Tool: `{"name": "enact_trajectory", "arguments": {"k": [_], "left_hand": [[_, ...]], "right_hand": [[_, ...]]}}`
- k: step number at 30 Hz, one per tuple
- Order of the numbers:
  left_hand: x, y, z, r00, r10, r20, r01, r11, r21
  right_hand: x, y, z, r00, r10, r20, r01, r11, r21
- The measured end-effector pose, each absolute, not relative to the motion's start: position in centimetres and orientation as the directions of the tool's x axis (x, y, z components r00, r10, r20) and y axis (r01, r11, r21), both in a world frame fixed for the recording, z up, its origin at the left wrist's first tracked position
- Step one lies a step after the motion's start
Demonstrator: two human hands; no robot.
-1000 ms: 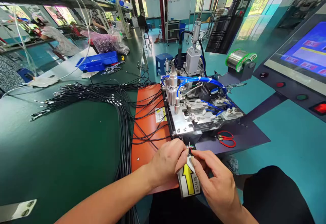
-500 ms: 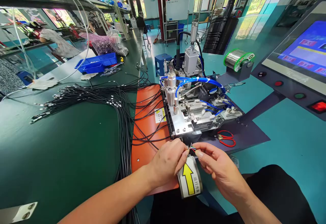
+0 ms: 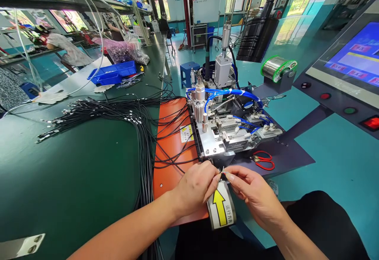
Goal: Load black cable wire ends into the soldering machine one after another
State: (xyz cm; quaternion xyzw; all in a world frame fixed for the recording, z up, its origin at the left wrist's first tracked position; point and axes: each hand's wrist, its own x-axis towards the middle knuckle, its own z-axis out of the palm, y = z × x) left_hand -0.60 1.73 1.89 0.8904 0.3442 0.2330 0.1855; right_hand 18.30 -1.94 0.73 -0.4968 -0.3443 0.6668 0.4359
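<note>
My left hand (image 3: 199, 183) is closed, with finger and thumb pinching a black cable whose end fans into thin coloured wires (image 3: 223, 172). From the other side, my right hand (image 3: 250, 191) pinches those wires between thumb and forefinger. Both hands meet just above a round metal part (image 3: 222, 208) with a yellow arrow label. Directly beyond them stands a machine (image 3: 227, 126) with metal cylinders and blue air tubes. Several black cables (image 3: 174, 159) run across the orange plate (image 3: 170, 133) to its left edge. The fingertips hide most of the wire ends.
A thick bundle of black cables (image 3: 145, 165) hangs over the green table (image 3: 89, 173). Red-handled cutters (image 3: 265, 160) lie right of the machine, below a solder wire spool (image 3: 278, 69). A control screen (image 3: 352, 58) stands at right. Blue bins (image 3: 112, 72) sit farther back. A person (image 3: 66, 49) is at far left.
My right fingers have closed farther over the coloured wires, so less of them shows. My left hand stays almost where it was.
</note>
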Motion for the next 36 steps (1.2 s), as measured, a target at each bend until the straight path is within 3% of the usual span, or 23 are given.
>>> {"name": "enact_trajectory", "arguments": {"k": [11, 18, 21, 25, 30, 36], "left_hand": [[-0.7, 1.7, 1.8, 0.666, 0.69, 0.284, 0.536, -0.707, 0.461], [-0.7, 1.9, 1.7, 0.692, 0.655, 0.305, 0.532, -0.747, 0.398], [-0.7, 1.9, 1.7, 0.704, 0.634, 0.319, 0.532, -0.769, 0.354], [-0.6, 1.9, 1.8, 0.695, 0.649, 0.309, 0.549, -0.757, 0.355], [-0.6, 1.8, 1.9, 0.657, 0.701, 0.277, 0.574, -0.703, 0.42], [-0.6, 1.8, 1.9, 0.66, 0.714, 0.232, 0.573, -0.679, 0.459]], "right_hand": [[18.3, -1.6, 0.8, -0.153, 0.924, -0.351, -0.187, -0.376, -0.908], [18.9, -1.2, 1.1, -0.19, 0.94, -0.282, 0.022, -0.283, -0.959], [19.4, -1.1, 1.6, -0.185, 0.96, -0.21, 0.22, -0.167, -0.961], [19.5, -1.3, 2.3, -0.191, 0.982, 0.002, 0.462, 0.091, -0.882], [19.0, -1.6, 1.9, -0.228, 0.946, 0.23, 0.494, 0.316, -0.81], [19.0, -1.7, 1.0, -0.281, 0.902, 0.328, 0.534, 0.431, -0.728]]}}
